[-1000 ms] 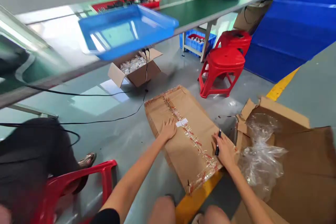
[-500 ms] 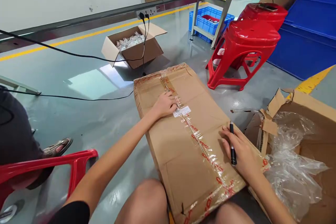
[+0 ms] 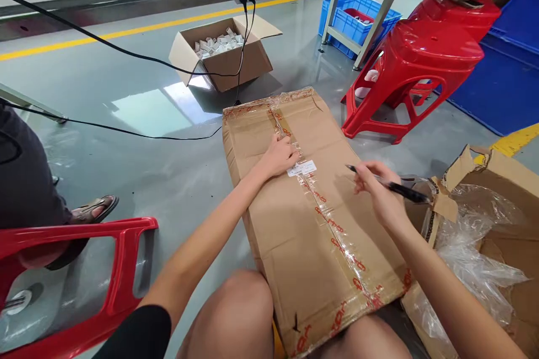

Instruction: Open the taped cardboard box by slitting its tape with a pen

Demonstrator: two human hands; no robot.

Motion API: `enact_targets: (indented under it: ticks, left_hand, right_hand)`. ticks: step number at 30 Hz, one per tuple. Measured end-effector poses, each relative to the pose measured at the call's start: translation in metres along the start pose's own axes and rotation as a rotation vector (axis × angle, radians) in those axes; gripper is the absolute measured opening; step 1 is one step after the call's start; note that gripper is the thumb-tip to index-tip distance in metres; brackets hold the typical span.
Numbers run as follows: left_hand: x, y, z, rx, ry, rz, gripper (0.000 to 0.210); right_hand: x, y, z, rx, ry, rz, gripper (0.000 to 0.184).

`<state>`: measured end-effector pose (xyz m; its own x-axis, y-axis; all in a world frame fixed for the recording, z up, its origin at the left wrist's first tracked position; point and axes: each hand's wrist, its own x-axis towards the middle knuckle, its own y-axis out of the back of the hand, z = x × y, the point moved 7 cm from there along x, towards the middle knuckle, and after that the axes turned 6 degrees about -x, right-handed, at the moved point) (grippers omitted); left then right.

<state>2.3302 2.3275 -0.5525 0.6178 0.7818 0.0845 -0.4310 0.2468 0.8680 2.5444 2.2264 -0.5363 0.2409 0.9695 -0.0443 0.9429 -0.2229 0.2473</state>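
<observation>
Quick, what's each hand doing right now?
Left hand: open, flat on the taped box.
Right hand: closed, holding a black pen.

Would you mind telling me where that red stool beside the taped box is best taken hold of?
Probably by the seat rim of the red stool, coming from its left, beside the taped box. The seat overhangs the splayed legs there, so fingers can hook under, and a second stool crowds its far side.

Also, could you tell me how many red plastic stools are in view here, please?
3: two red stools stand beyond the taped box, the nearer one in front of the farther one; a third is at lower left. Others may be out of frame.
</observation>
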Motion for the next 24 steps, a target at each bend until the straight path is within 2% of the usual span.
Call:
enact_targets:
  ticks: [4, 7, 10, 14, 19, 24]
  left_hand:
    - [0.0, 0.007, 0.004, -0.059, -0.083, 0.09, 0.037]
    - [-0.005, 0.015, 0.006, -0.006, -0.165, 0.2, 0.036]
    - [-0.009, 0.021, 0.008, 0.096, -0.239, 0.298, 0.035]
    - [-0.012, 0.026, 0.011, 0.189, -0.309, 0.383, 0.036]
    - [-0.011, 0.026, 0.011, 0.232, -0.31, 0.382, 0.039]
    - [-0.012, 0.025, 0.011, 0.201, -0.342, 0.373, 0.038]
  right_hand:
    - [0.055, -0.07, -0.005, 0.175, -0.059, -0.074, 0.02]
    - [0.074, -0.102, 0.001, 0.251, -0.036, -0.066, 0.011]
    - [0.073, -0.114, -0.006, 0.209, 0.089, -0.09, 0.015]
    - [0.064, -0.115, -0.019, 0.123, 0.207, -0.124, 0.02]
    - [0.061, -0.122, -0.025, 0.003, 0.293, -0.214, 0.02]
    - [0.058, -0.142, -0.02, -0.245, 0.376, -0.304, 0.018]
